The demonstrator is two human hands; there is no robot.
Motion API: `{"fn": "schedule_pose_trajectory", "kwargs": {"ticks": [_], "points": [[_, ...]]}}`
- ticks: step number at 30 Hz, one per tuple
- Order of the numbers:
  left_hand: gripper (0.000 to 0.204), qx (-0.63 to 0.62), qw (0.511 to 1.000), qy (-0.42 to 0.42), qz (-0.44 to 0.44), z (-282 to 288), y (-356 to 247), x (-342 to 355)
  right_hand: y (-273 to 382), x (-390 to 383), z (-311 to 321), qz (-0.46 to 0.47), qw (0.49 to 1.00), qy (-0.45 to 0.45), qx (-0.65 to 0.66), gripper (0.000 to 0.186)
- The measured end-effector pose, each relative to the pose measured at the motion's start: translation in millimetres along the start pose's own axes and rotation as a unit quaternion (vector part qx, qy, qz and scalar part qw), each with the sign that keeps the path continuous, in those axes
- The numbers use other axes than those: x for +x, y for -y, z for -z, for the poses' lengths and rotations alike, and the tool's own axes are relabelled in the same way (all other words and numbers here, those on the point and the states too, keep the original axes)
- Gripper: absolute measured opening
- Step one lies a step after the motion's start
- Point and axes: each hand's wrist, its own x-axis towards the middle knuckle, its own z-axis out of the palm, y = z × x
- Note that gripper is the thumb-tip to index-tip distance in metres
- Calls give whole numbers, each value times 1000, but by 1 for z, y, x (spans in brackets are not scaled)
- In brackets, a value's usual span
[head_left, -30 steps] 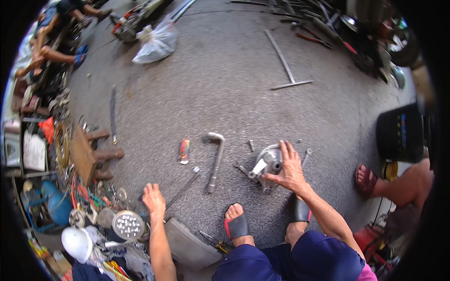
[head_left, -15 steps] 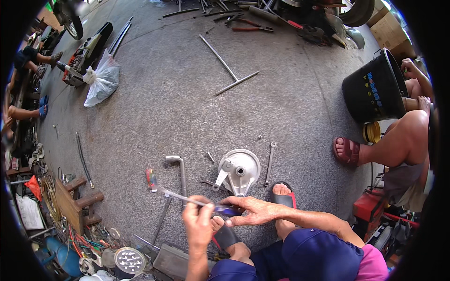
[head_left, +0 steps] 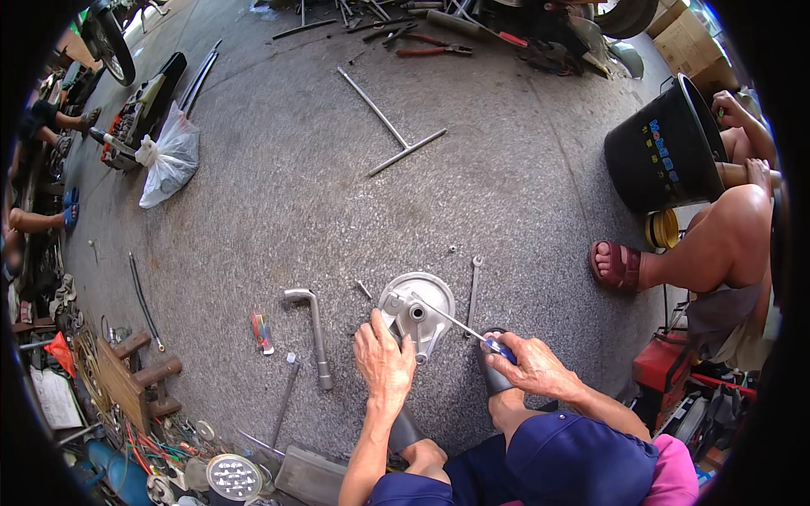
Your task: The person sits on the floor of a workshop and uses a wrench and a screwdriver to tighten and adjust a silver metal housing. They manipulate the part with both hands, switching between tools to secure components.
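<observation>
We see a round metal plate (head_left: pixel 435 293) lying on the floor (head_left: pixel 278 211) before the person's feet. The right hand (head_left: pixel 536 368) is closed around a blue-handled screwdriver (head_left: pixel 499 347), its shaft slanting across the plate near the central hub. The left hand (head_left: pixel 384 361) rests at the plate's lower left, fingers bent; we cannot tell whether it grips. We note a spanner (head_left: pixel 475 295) just right and an L-shaped wrench (head_left: pixel 320 341) to the left.
</observation>
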Motion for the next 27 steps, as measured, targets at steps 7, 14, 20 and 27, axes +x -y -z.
{"fn": "schedule_pose_trajectory", "kwargs": {"ticks": [7,14,20,27], "points": [[41,-53,992,63,93,10,-2,-4,6,-1,-17,105,991,-5,-76,38],[43,-193,961,61,191,-13,6,-33,-31,15,-80,126,981,-64,-135,37],[44,-203,956,45,208,-18,9,-30,-41,32,-84,109,985,-5,-133,39],[48,-193,958,51,204,-24,19,-28,-26,29,-76,143,955,-82,-247,35]]}}
